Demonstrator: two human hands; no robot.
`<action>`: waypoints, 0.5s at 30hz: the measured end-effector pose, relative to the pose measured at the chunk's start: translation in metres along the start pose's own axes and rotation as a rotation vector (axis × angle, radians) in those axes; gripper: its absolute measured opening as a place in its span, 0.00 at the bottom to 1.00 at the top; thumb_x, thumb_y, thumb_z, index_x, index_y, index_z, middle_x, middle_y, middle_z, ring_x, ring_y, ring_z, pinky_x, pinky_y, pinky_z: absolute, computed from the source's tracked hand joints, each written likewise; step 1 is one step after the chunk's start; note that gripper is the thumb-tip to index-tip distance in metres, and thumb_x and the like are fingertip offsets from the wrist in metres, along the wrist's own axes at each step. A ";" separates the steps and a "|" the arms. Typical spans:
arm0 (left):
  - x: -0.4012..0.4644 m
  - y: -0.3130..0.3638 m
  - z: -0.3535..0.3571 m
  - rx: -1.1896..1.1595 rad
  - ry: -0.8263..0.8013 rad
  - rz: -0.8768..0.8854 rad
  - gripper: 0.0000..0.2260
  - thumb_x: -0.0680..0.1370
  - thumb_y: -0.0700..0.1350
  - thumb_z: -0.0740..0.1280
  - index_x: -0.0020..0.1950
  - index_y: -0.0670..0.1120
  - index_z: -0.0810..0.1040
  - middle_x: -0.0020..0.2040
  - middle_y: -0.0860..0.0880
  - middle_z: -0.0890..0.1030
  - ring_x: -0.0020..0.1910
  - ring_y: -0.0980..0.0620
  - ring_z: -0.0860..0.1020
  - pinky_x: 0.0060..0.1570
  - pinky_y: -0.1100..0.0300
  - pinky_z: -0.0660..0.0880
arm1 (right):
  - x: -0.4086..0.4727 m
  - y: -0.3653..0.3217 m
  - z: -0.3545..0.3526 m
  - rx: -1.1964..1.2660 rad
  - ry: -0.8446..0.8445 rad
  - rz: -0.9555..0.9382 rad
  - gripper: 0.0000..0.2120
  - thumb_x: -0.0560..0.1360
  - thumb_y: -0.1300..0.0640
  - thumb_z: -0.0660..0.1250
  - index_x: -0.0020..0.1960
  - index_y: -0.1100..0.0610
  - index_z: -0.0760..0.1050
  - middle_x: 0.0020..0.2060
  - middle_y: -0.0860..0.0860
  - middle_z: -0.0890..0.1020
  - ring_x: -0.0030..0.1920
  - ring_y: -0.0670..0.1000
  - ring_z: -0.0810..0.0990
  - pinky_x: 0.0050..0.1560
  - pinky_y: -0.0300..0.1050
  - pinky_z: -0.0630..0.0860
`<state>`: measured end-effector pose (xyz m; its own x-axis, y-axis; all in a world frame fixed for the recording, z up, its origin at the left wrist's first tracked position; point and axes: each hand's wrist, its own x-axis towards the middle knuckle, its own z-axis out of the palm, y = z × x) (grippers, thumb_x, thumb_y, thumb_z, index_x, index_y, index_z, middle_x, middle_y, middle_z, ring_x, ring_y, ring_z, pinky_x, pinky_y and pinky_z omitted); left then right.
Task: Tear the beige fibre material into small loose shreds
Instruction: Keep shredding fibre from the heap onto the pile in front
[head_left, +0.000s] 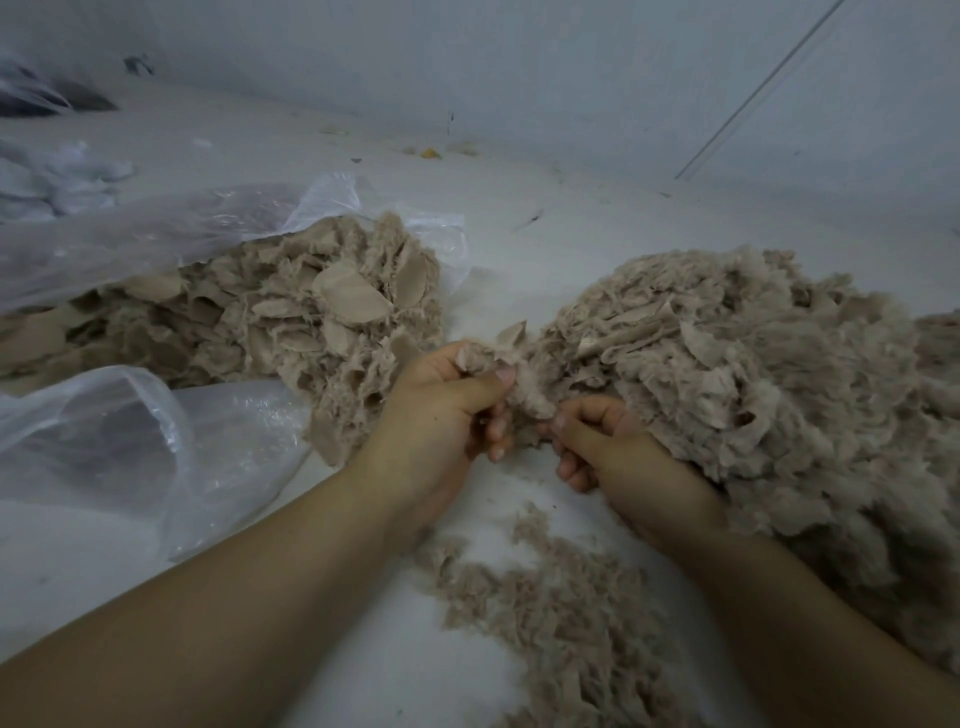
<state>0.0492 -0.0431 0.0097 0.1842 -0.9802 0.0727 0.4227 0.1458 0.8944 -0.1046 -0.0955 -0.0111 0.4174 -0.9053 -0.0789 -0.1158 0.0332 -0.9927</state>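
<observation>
A clump of beige fibre material is held between both hands at the centre of the view. My left hand grips its left part, thumb pressed on top. My right hand pinches its lower right end, fingers curled. The two hands are close together. A big heap of beige fibre pieces spills from a clear plastic bag at the left. A second, fluffier beige heap lies at the right. Small loose shreds are scattered on the pale floor below my hands.
A clear plastic bag lies open around the left heap, and another clear bag lies near my left forearm. White scraps sit at the far left. A pale wall runs along the back.
</observation>
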 end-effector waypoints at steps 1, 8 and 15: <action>-0.001 0.000 0.000 0.000 -0.008 -0.001 0.10 0.78 0.33 0.62 0.37 0.41 0.69 0.28 0.45 0.66 0.25 0.49 0.64 0.25 0.61 0.64 | 0.000 0.001 0.000 0.000 0.008 0.003 0.12 0.81 0.62 0.60 0.39 0.56 0.74 0.25 0.47 0.76 0.24 0.42 0.74 0.24 0.33 0.70; -0.006 -0.001 0.003 0.016 -0.123 -0.029 0.12 0.76 0.39 0.65 0.32 0.45 0.73 0.26 0.48 0.69 0.24 0.49 0.65 0.26 0.59 0.66 | -0.003 -0.002 0.001 0.023 0.068 0.027 0.08 0.81 0.61 0.61 0.44 0.56 0.73 0.22 0.47 0.76 0.23 0.42 0.74 0.25 0.34 0.71; -0.003 0.000 -0.001 0.287 0.020 0.257 0.07 0.77 0.40 0.67 0.40 0.38 0.76 0.31 0.36 0.74 0.26 0.45 0.74 0.26 0.54 0.75 | -0.004 -0.008 0.002 0.112 0.058 0.039 0.06 0.79 0.62 0.64 0.53 0.52 0.73 0.28 0.51 0.79 0.21 0.42 0.72 0.21 0.34 0.67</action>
<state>0.0494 -0.0396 0.0091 0.2700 -0.9133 0.3050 0.0951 0.3405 0.9354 -0.1038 -0.0917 -0.0029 0.3612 -0.9253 -0.1157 -0.0281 0.1132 -0.9932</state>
